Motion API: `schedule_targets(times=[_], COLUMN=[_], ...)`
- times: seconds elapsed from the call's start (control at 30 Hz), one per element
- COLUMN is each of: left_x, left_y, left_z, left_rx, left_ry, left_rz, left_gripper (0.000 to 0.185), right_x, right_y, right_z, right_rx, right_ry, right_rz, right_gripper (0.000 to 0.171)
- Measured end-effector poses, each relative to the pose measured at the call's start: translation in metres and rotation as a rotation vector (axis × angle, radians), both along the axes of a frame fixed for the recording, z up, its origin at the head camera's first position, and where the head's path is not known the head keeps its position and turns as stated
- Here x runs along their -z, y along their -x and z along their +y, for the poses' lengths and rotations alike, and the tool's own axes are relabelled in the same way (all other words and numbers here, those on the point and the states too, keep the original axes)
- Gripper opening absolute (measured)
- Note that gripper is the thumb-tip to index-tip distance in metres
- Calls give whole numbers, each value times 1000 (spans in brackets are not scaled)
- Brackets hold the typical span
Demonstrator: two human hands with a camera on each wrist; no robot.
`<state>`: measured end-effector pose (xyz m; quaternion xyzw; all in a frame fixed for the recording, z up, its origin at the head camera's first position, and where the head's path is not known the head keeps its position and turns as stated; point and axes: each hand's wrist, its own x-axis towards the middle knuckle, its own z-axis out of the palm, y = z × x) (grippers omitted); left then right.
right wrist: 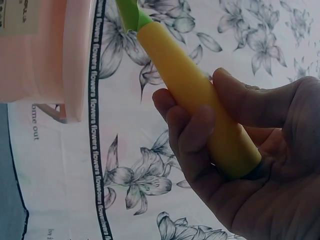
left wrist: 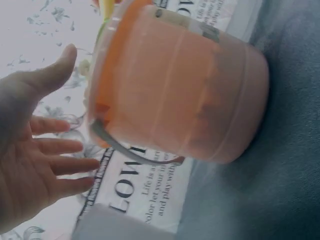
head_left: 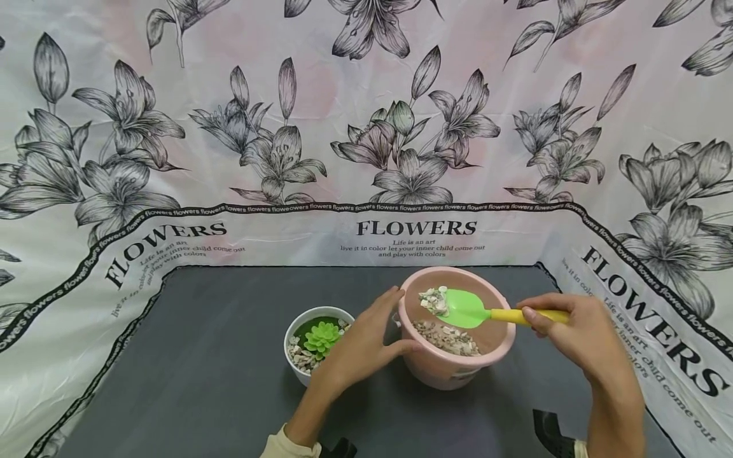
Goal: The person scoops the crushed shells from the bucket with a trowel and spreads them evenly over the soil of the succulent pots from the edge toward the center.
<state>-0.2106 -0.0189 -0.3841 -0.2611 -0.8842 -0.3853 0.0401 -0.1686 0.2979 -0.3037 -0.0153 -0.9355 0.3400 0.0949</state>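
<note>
Between your two hands on the bench (head_left: 229, 356) sits the pink bucket (head_left: 452, 372) of pebbles (head_left: 449, 338). From the head view, your left hand (head_left: 366, 346) lies with fingers straight against its near wall, apparently to steady it, and the white pot (head_left: 298, 369) with the green succulent (head_left: 322, 337) stands just beside that hand's far side. Your right hand (head_left: 578, 334) grips the yellow handle of the green trowel (head_left: 466, 308), held level over the bucket so its pebble load stays on.

At the left wrist, the left hand (left wrist: 30, 165) shows open, fingers spread just beside the bucket (left wrist: 180, 85).

At the right wrist, the right hand (right wrist: 250, 165) has fingers and thumb curled round the trowel (right wrist: 200, 95) handle, the bucket (right wrist: 45, 50) rim just beyond.
</note>
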Motion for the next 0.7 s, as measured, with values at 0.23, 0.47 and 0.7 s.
schedule_targets(times=[0.23, 0.47, 0.7], left_x=[-10, -14, -13], left_y=[-8, -12, -13], left_z=[-16, -28, -40], left_rx=[-25, -39, -45], left_ry=[-27, -34, -26], left_rz=[0, -40, 15], left_gripper=[96, 95, 94], right_x=[-3, -1, -2], right_y=[2, 1, 4], right_z=[-8, -17, -27], right_rx=[-18, -46, -71], right_ry=[15, 9, 32], right_rz=[-9, 44, 64], right_gripper=[29, 25, 25])
